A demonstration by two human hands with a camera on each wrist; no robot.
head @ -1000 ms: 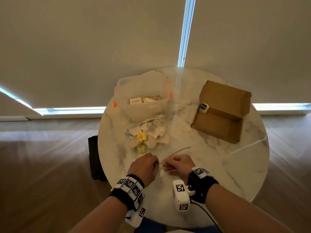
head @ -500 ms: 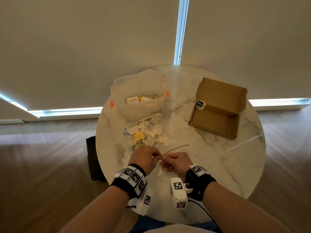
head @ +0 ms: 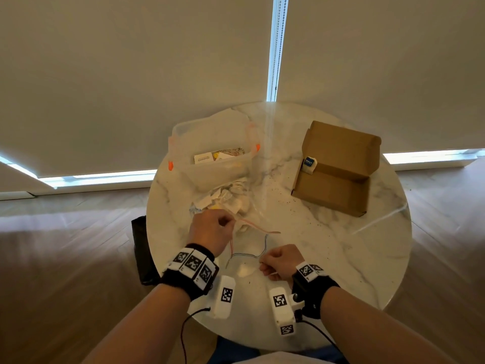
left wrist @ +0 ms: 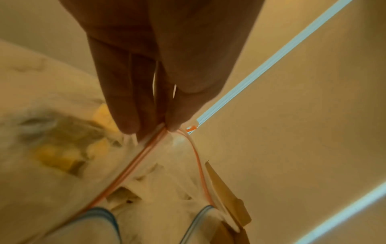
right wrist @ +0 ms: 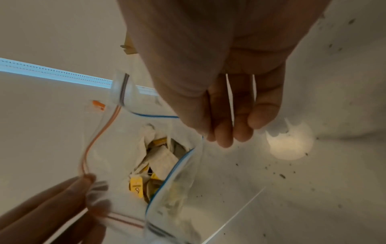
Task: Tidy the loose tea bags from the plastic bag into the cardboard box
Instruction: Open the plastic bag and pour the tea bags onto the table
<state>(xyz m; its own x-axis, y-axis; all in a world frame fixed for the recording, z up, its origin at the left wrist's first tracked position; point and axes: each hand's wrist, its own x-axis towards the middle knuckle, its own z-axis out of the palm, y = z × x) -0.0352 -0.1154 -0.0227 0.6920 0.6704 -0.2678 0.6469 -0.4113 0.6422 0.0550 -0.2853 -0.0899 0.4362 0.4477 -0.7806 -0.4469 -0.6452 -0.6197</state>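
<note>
Gaping plastic bag (head: 236,206) between pinching fingers (left wrist: 127,118)

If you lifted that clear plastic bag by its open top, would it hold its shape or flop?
Probably flop: the plastic bag is thin film, its zip edges bending between the left hand and right hand. The tea bags look light and would likely slump together.

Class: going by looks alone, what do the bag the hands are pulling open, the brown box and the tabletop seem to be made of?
Bag: thin clear plastic film, glossy; the tea bags show through, and coloured zip strips line its mouth.
Box: brown cardboard, matt, with folded flaps.
Tabletop: white stone with grey veins, probably marble or a lookalike, polished enough to mirror light.
</note>
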